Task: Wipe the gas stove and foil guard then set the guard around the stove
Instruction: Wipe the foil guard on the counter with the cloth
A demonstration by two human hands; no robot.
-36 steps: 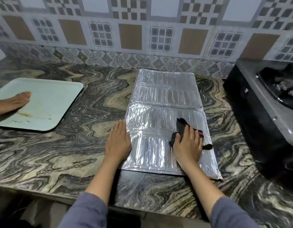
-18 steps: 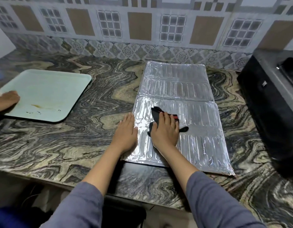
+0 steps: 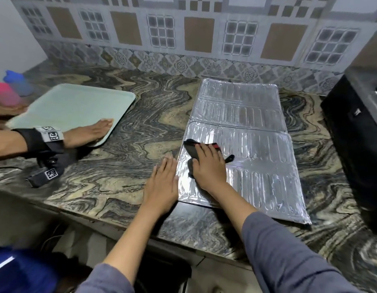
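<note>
The silver foil guard (image 3: 257, 157) lies flat and folded out on the marble counter (image 3: 124, 157), two ribbed panels showing. My right hand (image 3: 209, 166) presses a black cloth with a red edge (image 3: 191, 150) onto the near panel's left part. My left hand (image 3: 162, 182) lies flat, fingers spread, on the counter with its thumb side touching the guard's left edge. The black gas stove (image 3: 356, 127) stands at the right edge, only its left side and a bit of its top in view.
A pale green tray (image 3: 77, 106) sits at the left, with another person's hand (image 3: 88, 132) on its near corner, the wrist wearing a black strap with tags. Pink and blue blurred objects (image 3: 12, 89) stand at far left. A tiled wall backs the counter.
My right hand has slid the cloth leftward across the near panel, from its right part to its left edge. The other person's hand moved right along the tray. The view shifted left.
</note>
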